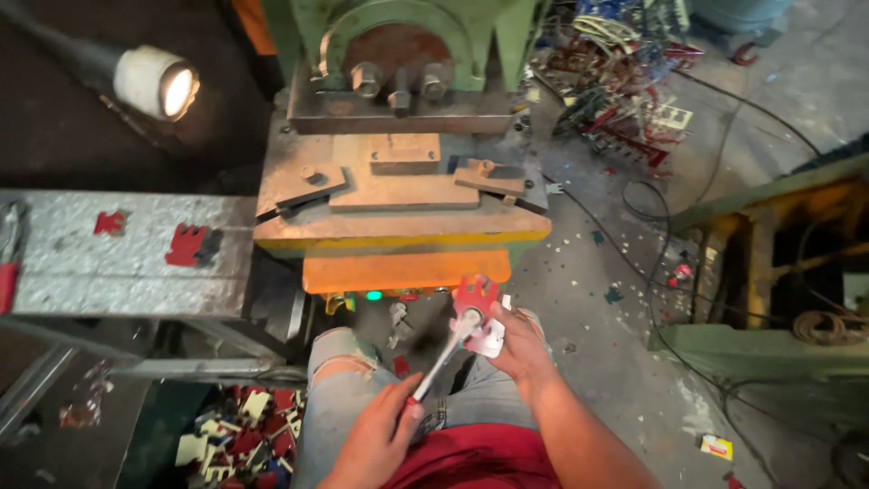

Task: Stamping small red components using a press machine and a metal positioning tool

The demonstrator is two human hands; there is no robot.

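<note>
The left hand (378, 441) grips the red handle of a slim chrome metal wrench (442, 362) over the person's lap. To its right, the right hand (514, 342) pinches flat red and white punched sheet-metal pieces (476, 308), touching the wrench's head, before the green press machine (398, 136).

Forward reach blocked by press bed (398, 213) and orange guard (405, 270); open floor (597, 362) left at right.

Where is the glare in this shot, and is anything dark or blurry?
Head view: the lamp at upper left blows out to white glare; the area behind it is near black. The press is evenly lit and sharp. The left hand and right hand on the metal tool look slightly soft.
</note>
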